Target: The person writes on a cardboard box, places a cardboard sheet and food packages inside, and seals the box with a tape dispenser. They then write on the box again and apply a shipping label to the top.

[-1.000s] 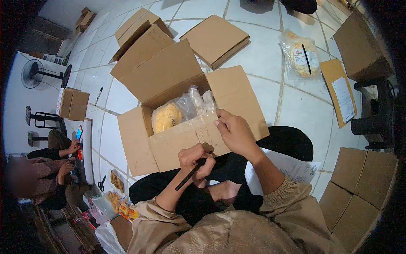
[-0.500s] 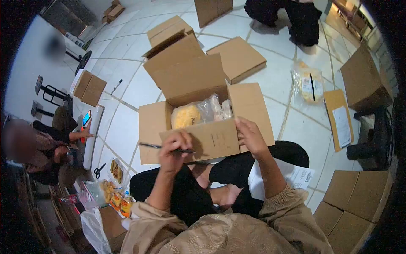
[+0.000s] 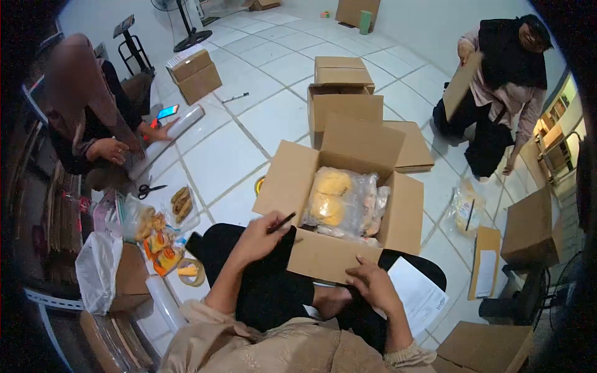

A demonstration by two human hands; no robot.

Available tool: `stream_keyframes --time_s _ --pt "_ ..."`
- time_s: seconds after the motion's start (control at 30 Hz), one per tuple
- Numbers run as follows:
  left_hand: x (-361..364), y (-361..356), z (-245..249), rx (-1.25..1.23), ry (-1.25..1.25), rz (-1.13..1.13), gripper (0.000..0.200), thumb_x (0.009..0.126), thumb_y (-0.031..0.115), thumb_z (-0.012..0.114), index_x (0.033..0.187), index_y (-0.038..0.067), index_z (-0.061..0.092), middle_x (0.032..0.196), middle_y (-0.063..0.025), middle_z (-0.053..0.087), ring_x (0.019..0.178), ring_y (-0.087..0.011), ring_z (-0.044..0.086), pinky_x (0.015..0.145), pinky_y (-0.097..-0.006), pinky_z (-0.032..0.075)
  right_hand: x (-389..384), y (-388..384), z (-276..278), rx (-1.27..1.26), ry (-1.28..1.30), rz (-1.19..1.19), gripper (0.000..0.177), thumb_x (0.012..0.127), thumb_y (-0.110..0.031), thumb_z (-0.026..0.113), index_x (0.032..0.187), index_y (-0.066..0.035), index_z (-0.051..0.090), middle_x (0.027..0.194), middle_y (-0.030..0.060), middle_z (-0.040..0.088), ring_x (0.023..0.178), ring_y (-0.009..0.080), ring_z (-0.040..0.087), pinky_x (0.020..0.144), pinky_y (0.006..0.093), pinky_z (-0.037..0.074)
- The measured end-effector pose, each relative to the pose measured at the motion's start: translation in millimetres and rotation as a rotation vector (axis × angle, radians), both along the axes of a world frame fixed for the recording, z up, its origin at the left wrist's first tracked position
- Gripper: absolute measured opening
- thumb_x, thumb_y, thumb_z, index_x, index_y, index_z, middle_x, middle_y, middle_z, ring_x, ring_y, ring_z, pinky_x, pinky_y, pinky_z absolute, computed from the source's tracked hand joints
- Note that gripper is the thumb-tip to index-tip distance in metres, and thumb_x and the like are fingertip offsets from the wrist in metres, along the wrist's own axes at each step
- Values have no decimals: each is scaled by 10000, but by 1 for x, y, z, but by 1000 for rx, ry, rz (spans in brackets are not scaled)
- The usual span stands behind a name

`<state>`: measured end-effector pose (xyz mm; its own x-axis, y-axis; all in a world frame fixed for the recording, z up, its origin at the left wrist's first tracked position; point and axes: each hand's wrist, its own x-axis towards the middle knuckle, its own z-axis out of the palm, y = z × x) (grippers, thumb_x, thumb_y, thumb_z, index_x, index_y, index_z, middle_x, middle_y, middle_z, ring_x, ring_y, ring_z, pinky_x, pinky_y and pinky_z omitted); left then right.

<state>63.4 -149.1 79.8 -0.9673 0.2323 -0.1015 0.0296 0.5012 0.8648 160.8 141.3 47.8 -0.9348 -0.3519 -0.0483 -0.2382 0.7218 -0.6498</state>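
My left hand (image 3: 258,239) is closed around a dark marker (image 3: 282,222), just left of the front flap (image 3: 333,255) of an open cardboard box (image 3: 398,208). Against the right part of that flap rest the fingers of my right hand (image 3: 376,286), apart and holding nothing I can see. Inside the box lie clear plastic packs with yellow contents (image 3: 329,196), and beside them packs with paler contents (image 3: 373,211). The box's flaps are folded outward.
One person (image 3: 93,118) sits at left near a plastic film roll (image 3: 177,127); another person (image 3: 504,87) at right holds cardboard (image 3: 461,87). Scissors (image 3: 149,191), snack packs (image 3: 163,248) and tape (image 3: 189,272) lie left. Paper sheets (image 3: 413,295) lie by my right knee.
My left hand has moved off the front flap to its left, still with the marker. My right hand has loosened from the flap's edge. The view has tilted up, showing more of both people.
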Motion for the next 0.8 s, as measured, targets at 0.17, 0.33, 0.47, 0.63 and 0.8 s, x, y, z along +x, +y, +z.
stream_keyframes --time_s 0.17,0.33,0.47,0.63,0.8 --pt "-42 32 -4 -112 147 -111 217 745 160 681 903 12 662 684 -91 628 641 -158 582 603 -304 465 -37 11 28 -13 100 -278 171 754 -115 597 891 -33 659 857 191 633 810 367 606 721 412 485" --pt "-36 63 -50 -450 214 -225 161 769 126 561 846 64 688 789 -190 639 778 -363 629 724 -458 494 -72 33 13 324 1 -170 197 764 -245 660 808 -56 697 761 178 636 725 349 618 670 412 488" --pt "-47 65 -41 -466 198 -333 108 714 77 603 770 14 670 798 -194 647 785 -351 638 691 -442 504 -98 46 -9 379 -64 -26 197 710 -200 717 878 -98 721 727 103 679 643 220 662 627 329 512" --pt "-47 64 -33 -440 253 -349 106 677 43 632 761 -14 661 798 -199 648 794 -342 643 667 -423 509 -116 38 -13 618 -76 46 189 665 -230 749 792 -92 726 713 96 679 634 217 662 624 326 521" --pt "-45 64 -40 -429 304 -370 100 702 40 598 764 -29 635 798 -222 634 784 -367 638 659 -446 505 -101 33 -14 540 36 -41 147 649 -138 750 774 -67 721 711 115 675 642 234 662 653 337 523"
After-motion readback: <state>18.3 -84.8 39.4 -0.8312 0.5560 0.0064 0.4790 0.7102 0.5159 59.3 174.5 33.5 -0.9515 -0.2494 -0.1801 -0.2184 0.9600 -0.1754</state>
